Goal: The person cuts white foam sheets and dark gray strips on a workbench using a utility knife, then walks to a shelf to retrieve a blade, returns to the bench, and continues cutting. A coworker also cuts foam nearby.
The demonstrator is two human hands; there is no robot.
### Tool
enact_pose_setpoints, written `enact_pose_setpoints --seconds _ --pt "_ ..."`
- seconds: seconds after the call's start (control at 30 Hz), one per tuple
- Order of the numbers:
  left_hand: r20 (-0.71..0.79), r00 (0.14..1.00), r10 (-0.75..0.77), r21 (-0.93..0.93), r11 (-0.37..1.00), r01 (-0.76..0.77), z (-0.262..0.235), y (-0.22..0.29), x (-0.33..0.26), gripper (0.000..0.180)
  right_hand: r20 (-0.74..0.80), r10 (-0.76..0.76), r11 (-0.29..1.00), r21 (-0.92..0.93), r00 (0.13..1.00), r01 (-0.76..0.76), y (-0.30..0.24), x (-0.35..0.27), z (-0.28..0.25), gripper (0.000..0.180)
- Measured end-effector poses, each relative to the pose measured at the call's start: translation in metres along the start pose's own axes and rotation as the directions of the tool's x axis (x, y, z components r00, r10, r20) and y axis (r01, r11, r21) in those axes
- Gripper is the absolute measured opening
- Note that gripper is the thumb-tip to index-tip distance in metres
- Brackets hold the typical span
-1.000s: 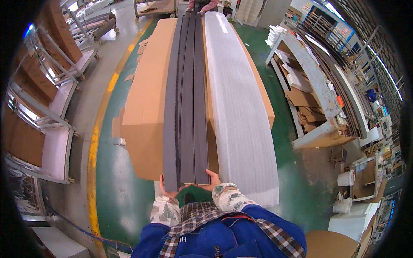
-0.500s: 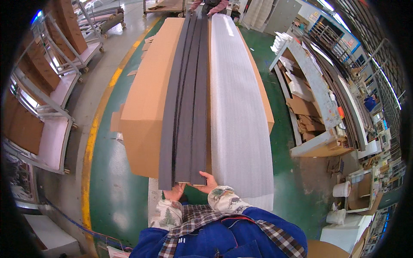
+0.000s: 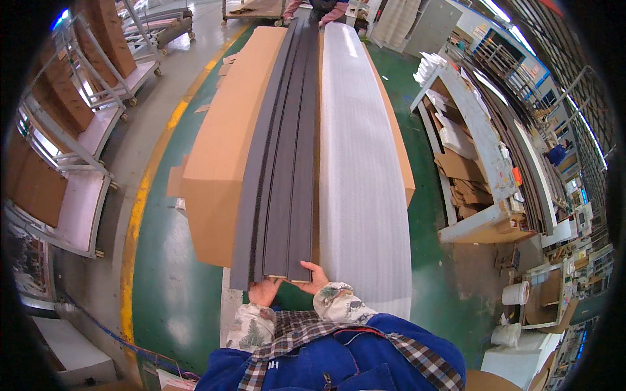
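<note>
Long dark grey boards [image 3: 287, 163] with dark grooves between them run away from me, side by side, over an opened cardboard wrap. At their near end, my left hand [image 3: 264, 292] grips from underneath, its fingers partly hidden below the boards. My right hand [image 3: 316, 277] is closed round the right corner, thumb on top. The leftmost board [image 3: 251, 221] sticks out nearer to me than the others. Far off, a co-worker's hands [image 3: 321, 23] are at the other end. White foam sheeting [image 3: 365, 176] lies just right of the boards.
Cardboard [image 3: 222, 150] spreads out on the left under the boards. Wheeled carts [image 3: 91, 189] with brown panels stand along the left. On the right is a worn rack [image 3: 476, 225] with cardboard scraps and long strips. A white bucket [image 3: 516, 292] stands lower right.
The near end of the leftmost board has shifted left and a little toward me, slanting away from the others. Both hands keep their hold at nearly the same place.
</note>
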State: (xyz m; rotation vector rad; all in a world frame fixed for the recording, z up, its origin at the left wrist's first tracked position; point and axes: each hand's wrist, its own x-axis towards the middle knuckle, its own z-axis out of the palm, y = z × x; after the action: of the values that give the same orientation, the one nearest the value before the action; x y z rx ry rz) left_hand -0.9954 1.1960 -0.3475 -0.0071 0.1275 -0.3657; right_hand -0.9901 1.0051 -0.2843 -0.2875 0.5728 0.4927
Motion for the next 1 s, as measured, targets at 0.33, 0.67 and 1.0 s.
enact_pose_setpoints --seconds 0.33,0.67,1.0 --pt "-0.134 0.986 -0.096 0.527 0.836 0.153 -0.055 0.052 0.006 0.052 -0.051 0.022 0.997 0.071 0.998 -0.018 0.003 0.002 -0.008 0.047" --pt "-0.538 0.830 -0.146 0.399 0.824 0.403 -0.016 0.135 0.018 0.063 -0.142 0.005 0.998 0.057 0.990 0.003 0.006 0.016 -0.028 0.038" --pt "-0.419 0.789 -0.448 0.392 0.695 0.603 0.047 0.098 0.021 0.063 -0.216 0.060 0.989 -0.117 0.974 -0.087 0.007 -0.020 0.010 0.032"
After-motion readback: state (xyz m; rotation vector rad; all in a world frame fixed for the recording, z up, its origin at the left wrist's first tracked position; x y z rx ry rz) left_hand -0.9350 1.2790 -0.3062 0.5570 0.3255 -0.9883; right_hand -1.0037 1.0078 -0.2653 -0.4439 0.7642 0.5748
